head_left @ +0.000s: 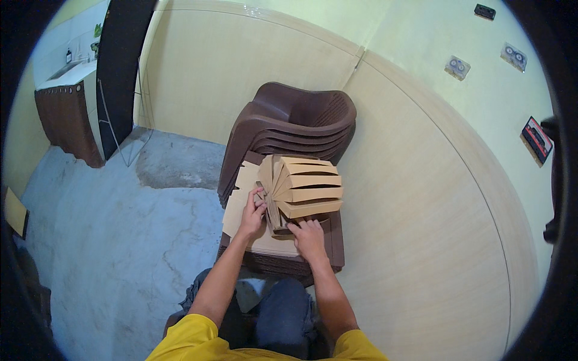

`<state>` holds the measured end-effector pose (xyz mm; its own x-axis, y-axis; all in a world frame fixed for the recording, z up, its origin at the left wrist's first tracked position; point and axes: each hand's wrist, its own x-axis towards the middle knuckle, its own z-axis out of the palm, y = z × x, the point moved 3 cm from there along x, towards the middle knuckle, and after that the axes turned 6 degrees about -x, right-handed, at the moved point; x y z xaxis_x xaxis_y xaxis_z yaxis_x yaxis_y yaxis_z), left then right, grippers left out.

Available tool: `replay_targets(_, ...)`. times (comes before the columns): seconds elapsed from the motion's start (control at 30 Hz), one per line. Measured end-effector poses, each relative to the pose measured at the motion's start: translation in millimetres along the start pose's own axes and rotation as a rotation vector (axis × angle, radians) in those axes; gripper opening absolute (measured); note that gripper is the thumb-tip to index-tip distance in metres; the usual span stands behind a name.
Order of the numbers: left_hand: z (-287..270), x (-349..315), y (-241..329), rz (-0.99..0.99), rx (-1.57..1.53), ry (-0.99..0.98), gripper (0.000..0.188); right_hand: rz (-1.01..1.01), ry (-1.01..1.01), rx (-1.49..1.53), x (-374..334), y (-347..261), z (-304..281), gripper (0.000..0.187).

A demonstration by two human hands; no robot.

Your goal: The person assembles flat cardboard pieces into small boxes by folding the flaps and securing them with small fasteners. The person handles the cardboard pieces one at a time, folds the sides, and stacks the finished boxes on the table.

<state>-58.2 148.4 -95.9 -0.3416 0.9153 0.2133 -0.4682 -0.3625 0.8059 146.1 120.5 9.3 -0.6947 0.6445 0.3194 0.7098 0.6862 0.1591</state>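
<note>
Roughly five folded cardboard boxes [304, 186], two hands.

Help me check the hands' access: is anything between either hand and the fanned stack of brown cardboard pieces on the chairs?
Nothing visible is. The left hand already grips the fanned stack of brown cardboard pieces at its left side, and the right hand touches its lower edge, atop the stacked brown plastic chairs.

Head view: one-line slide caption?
Both hands, left hand and right hand, grip a fanned bundle of folded cardboard pieces on stacked brown plastic chairs.
</note>
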Motion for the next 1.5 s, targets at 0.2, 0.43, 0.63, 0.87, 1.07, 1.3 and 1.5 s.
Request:
replay_targets(0.2,-8.2,1.7,-8.9,0.004,0.108,-0.008,0.065,0.013,-0.089,0.029,-2.4,-0.8,11.3,0.035)
replay_targets(0.43,-14.3,8.4,-26.9,-0.085,-0.078,0.019,0.070,0.051,-0.218,0.054,-9.0,-6.0,21.8,0.030)
replay_targets(0.63,-15.2,7.8,-18.7,-0.084,0.071,0.096,0.062,-0.004,0.008,0.036,-12.1,2.6,43.9,0.033)
replay_targets(0.87,-2.2,1.0,-4.1,-0.050,-0.006,0.069,0.061,0.126,0.278,-0.098,0.9,76.1,34.4,0.034)
replay_targets(1.07,-0.8,0.7,0.6,-0.017,0.135,0.064,0.054,0.329,0.044,-0.090,44.4,164.5,58.1,0.037)
replay_targets(1.3,-0.9,1.1,-4.1,-0.017,0.215,0.030,0.041,0.406,-0.113,-0.121,48.5,188.7,109.2,0.025)
replay_targets(1.5,-3.0,3.5,-11.4,0.002,0.239,0.002,0.028,0.443,-0.111,-0.195,66.7,175.8,99.5,0.052)
